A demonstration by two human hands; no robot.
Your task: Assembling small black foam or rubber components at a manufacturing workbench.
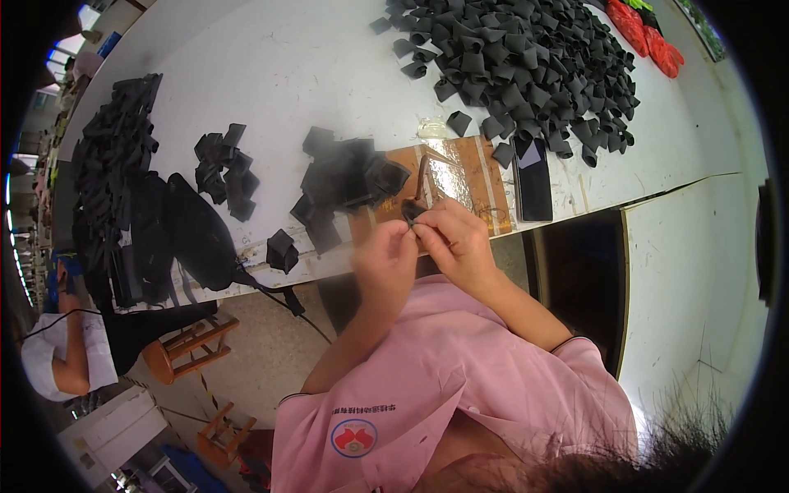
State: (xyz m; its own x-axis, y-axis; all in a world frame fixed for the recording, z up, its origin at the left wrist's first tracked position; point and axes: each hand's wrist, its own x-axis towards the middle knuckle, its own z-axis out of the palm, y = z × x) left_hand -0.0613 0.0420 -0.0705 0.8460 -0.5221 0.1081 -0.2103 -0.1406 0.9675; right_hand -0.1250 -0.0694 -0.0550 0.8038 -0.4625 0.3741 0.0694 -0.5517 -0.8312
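Close to the table's near edge, my right hand (456, 237) pinches a small folded black piece (413, 209) between thumb and fingers. My left hand (385, 259), slightly blurred, meets it with its fingertips pressed on the same piece. Just beyond them lies a brown board (481, 177) with pale strips and a shiny, wet-looking patch. A thin brown stick (422, 176) rises from behind the held piece; its lower end is hidden. Left of the board is a loose stack of flat black pieces (345, 177), partly overlapping it.
A large heap of folded black pieces (526, 70) covers the far right. A dark phone (534, 182) lies beside the board. At left are more black pieces (111, 140), a long black padded object (197, 234) and a cord. Red gloves (649, 41) lie far right; a wooden stool (191, 349) and another person's arm (72, 353) are lower left.
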